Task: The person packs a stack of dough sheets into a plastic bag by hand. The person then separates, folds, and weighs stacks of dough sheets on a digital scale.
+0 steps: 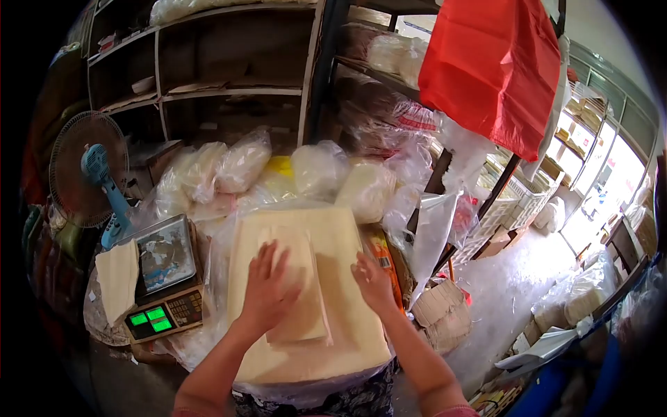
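Pale stack point(299, 325) (layered) beneath left grip point(269, 286).

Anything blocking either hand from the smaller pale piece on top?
Nothing visible. The left hand is over the smaller pale piece, contact unclear; only bare large pale slab shows between that piece and the right hand.

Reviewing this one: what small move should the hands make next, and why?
Probably bring the right hand inward to the right edge of the smaller pale piece: that edge has no hand on it. The left hand, fingers spread, is over the piece's left part, while the right hand seems to hold nothing, out by the right side of the larger pale slab.
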`<state>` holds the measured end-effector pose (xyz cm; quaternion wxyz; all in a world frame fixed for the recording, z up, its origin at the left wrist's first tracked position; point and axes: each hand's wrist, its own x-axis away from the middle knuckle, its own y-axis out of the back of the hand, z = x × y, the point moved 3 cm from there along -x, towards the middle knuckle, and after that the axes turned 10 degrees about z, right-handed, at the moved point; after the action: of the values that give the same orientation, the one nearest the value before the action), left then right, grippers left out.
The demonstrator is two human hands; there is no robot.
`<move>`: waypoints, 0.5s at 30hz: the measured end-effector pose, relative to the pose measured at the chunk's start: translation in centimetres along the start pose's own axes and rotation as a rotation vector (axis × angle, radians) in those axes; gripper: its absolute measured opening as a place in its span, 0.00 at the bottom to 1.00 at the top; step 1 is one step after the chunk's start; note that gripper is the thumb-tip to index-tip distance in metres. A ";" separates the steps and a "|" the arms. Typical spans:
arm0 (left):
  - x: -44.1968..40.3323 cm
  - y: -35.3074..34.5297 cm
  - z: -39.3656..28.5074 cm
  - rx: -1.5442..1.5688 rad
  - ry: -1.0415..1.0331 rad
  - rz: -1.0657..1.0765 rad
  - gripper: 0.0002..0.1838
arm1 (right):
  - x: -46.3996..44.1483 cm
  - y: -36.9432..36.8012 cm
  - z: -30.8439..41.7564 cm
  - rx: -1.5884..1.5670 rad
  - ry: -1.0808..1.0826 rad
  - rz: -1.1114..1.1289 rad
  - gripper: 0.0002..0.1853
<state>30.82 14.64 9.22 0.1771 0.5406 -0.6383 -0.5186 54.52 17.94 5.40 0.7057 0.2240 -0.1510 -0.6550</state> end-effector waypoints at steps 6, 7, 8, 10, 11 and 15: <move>-1.7 -6.2 1.2 -0.188 0.013 0.300 0.38 | -9.3 4.8 -4.4 0.374 0.067 -0.293 0.29; -1.7 -6.2 1.4 -0.163 0.015 0.300 0.38 | -11.8 5.8 -6.3 0.412 0.080 -0.336 0.30; -1.7 -6.2 1.6 -0.138 0.017 0.304 0.38 | -14.4 7.1 -8.2 0.431 0.023 -0.385 0.31; -1.6 -6.3 1.8 -0.106 0.029 0.310 0.38 | -19.9 9.8 -12.3 0.358 0.000 -0.489 0.33; -1.6 -6.3 1.8 -0.104 0.032 0.315 0.38 | -21.5 10.7 -12.9 0.292 -0.031 -0.511 0.32; -1.8 -6.4 2.0 -0.078 0.040 0.337 0.38 | -26.3 13.1 -14.8 0.362 -0.256 -0.523 0.25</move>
<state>33.13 17.94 3.60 0.2948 0.4291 -0.6956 -0.4951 70.69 46.36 1.61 0.4380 0.2929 -0.2896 -0.7991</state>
